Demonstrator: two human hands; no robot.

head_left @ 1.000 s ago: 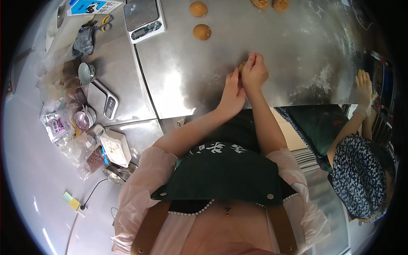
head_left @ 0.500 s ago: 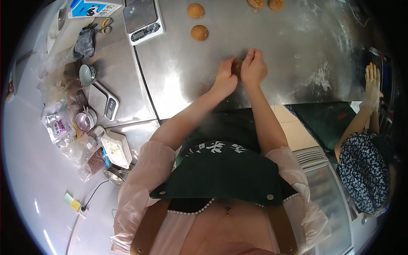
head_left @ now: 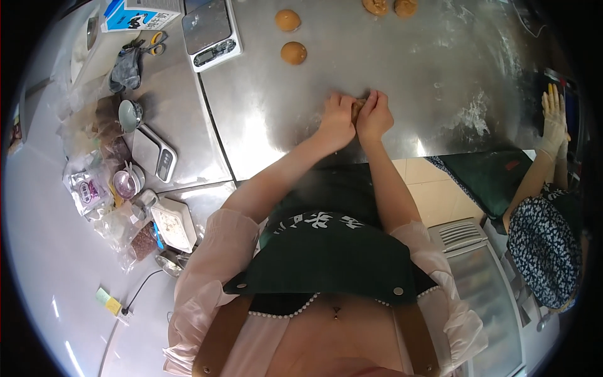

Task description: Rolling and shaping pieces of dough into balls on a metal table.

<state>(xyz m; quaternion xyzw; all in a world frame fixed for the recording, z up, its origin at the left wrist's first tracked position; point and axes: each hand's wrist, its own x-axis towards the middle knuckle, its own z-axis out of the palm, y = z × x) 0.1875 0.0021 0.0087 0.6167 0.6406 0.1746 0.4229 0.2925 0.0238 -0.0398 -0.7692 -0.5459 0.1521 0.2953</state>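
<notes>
Between my two hands, just above the near part of the steel table [head_left: 264, 119], is a brown piece of dough [head_left: 358, 110], mostly covered by my fingers. My left hand [head_left: 339, 119] curls around its left side. On the other side my right hand [head_left: 375, 116] grips it with bent fingers, close against the left. Farther off on the table lie two smooth round brown dough balls [head_left: 293, 53], one behind the other. At the far edge sit two more brown dough pieces, one with a rough top [head_left: 375, 6] and one beside it [head_left: 406, 7].
A digital scale [head_left: 217, 47] stands at the far left, near scissors [head_left: 157, 43] and a milk carton [head_left: 141, 14]. A second scale [head_left: 154, 151], a small bowl [head_left: 130, 115] and a white tub [head_left: 174, 225] line the left. A co-worker's gloved hand [head_left: 553, 119] is at right.
Both hands have come slightly nearer to me with the dough. My left fingers now fold over it more. The co-worker's gloved hands have shifted a little.
</notes>
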